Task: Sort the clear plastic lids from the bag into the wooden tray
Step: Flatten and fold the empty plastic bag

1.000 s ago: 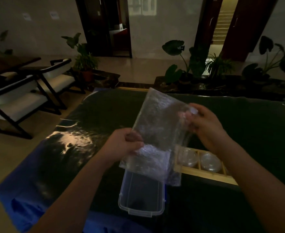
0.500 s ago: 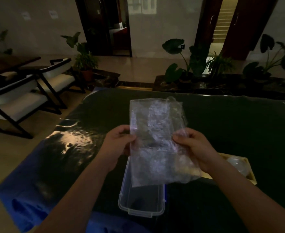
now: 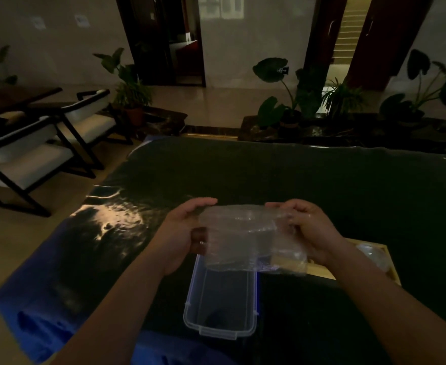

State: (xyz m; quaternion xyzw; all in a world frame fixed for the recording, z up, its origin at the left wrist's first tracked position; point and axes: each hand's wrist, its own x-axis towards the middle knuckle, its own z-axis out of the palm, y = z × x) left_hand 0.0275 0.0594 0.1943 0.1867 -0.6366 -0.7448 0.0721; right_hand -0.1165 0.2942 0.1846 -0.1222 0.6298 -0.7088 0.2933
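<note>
Both hands are up over the bench [image 3: 348, 196], and between them is the clear plastic bag [image 3: 245, 238], folded over and held flat and wide. The left hand [image 3: 182, 233] pinches the bag's left edge, thumb underneath on the near side and fingers curled over the top. The right hand [image 3: 314, 230] grips the right edge the same way, fingers closed on the plastic. The bag hangs in the air, crinkled and see-through; whether anything is inside it cannot be told in this dim light.

Directly below the bag sits a clear plastic box [image 3: 220, 304], open at the top, standing on the bench's dark glossy cover. To the right, partly behind the right wrist, lies the wooden tray [image 3: 390, 262], and one clear round lid [image 3: 373, 255] rests in its visible compartment. The rest of the tray is hidden by the arm and the bag.

A blue cloth [image 3: 32, 306] shows at the bench's near-left edge. Beyond the bench stand white-cushioned chairs [image 3: 45, 143] at left and potted plants [image 3: 282, 101] along the floor. Two small papers hang on the far wall and a small sign sits among the plants, but their writing is too small to read.
</note>
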